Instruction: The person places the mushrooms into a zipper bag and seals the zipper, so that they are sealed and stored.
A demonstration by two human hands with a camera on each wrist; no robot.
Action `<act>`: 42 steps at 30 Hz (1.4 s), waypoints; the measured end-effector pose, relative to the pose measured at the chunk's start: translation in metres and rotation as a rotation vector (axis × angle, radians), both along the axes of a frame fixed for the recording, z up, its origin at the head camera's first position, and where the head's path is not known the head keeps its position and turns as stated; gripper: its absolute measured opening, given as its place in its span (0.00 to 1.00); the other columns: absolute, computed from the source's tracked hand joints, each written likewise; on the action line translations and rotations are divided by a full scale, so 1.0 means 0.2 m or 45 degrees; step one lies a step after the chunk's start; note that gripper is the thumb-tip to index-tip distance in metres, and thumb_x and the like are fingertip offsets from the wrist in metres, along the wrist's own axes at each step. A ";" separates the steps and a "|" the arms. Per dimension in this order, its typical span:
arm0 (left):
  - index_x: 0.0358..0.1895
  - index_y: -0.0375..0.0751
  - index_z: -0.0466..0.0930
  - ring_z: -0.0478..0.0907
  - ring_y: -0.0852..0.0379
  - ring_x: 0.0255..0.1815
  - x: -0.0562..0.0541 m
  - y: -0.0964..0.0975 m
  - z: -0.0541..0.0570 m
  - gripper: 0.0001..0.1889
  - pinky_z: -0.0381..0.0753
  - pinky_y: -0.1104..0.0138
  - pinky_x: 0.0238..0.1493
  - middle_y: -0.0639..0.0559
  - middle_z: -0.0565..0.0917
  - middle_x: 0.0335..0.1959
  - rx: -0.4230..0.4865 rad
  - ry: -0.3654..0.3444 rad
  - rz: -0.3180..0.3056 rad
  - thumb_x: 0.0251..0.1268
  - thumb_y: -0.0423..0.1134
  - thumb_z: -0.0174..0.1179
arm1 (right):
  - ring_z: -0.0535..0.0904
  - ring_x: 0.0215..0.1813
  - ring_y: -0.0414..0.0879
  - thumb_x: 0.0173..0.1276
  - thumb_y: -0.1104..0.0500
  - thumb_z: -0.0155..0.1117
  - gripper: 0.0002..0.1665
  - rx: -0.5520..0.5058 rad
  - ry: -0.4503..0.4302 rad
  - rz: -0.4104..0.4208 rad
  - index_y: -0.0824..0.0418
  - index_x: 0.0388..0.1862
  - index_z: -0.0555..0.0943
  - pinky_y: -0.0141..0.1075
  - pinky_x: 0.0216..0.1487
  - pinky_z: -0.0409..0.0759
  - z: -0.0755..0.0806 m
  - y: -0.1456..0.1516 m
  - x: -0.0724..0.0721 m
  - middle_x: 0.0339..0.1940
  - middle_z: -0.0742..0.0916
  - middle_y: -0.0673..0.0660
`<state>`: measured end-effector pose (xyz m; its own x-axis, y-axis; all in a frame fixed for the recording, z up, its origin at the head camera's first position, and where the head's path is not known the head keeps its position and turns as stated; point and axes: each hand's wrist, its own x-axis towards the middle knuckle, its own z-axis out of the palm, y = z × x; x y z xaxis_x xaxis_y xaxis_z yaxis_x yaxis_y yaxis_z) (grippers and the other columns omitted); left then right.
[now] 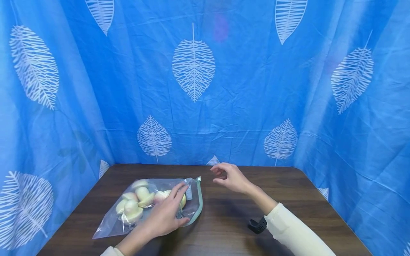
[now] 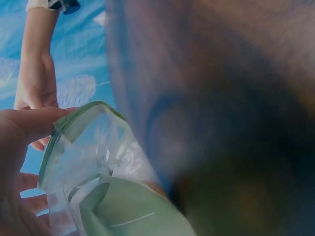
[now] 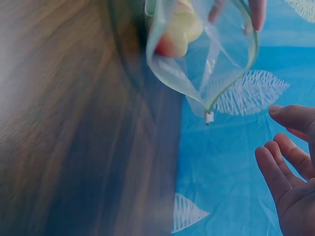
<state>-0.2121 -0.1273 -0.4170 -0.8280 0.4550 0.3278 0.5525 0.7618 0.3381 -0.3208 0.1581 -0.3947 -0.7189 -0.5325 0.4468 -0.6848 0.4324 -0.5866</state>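
Observation:
A clear zip bag (image 1: 112, 224) with a green-edged mouth lies on the table at the left. Inside it are several pale, rounded, fruit-like pieces (image 1: 146, 200); one shows yellow and red in the right wrist view. My left hand (image 1: 166, 213) grips the bag near its mouth, thumb at the near rim and fingers across the upper plastic. The mouth gapes in an oval, with the white slider (image 3: 209, 117) at its far corner. To the right of the bag my right hand (image 1: 232, 177) hovers, holding nothing, its fingers loosely bent.
The dark wooden table (image 1: 288, 199) runs back to a blue curtain (image 1: 237, 89) printed with white leaves, which also hangs at both sides. A black device (image 1: 257, 225) sits at the right wrist, below the sleeve cuff.

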 end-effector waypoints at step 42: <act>0.62 0.49 0.85 0.79 0.47 0.59 0.03 0.04 -0.08 0.28 0.86 0.50 0.47 0.47 0.81 0.61 -0.231 -0.053 -0.213 0.58 0.51 0.76 | 0.85 0.47 0.50 0.74 0.50 0.69 0.32 0.071 -0.636 -0.128 0.74 0.64 0.77 0.43 0.46 0.87 -0.30 -0.06 0.02 0.47 0.87 0.56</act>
<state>-0.2058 -0.1200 -0.4330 -0.7474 0.6351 0.1951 0.6643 0.7114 0.2292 -0.3166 0.1459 -0.4537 -0.8864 -0.4628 0.0085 -0.2800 0.5214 -0.8060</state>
